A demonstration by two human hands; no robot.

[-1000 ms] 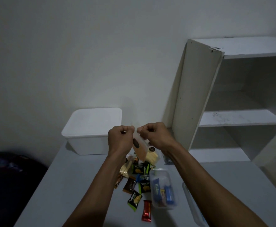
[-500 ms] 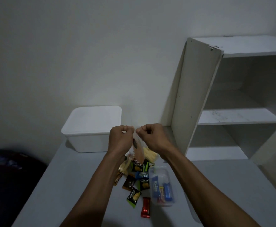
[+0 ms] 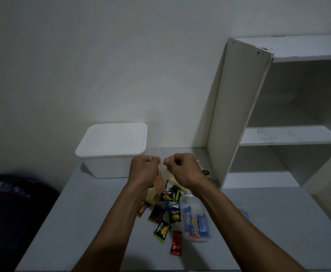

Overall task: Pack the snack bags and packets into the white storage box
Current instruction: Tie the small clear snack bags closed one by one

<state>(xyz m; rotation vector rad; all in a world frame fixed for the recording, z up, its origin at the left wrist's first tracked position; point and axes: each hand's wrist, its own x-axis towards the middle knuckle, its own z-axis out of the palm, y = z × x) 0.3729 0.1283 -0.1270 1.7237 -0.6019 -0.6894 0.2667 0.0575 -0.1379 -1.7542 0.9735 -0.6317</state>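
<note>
both hands, left hand point(image 3: 144, 169) and right hand point(image 3: 182, 169), pinch a clear snack bag point(image 3: 160, 181) mid-frame, while the lidded white storage box point(image 3: 111, 152) looks unpacked and loose packets point(image 3: 168, 216) await on the desk point(image 3: 82, 222).

Plastics and painted board on a matt grey bench point(image 3: 102, 222)

The white storage box point(image 3: 109, 154) is smooth matt plastic; the snack packets point(image 3: 161, 230) are glossy foil-like film (the red one point(image 3: 176, 245) shines most); the small tub point(image 3: 195, 220) is clear plastic; the shelf unit point(image 3: 237, 107) looks painted board.
</note>
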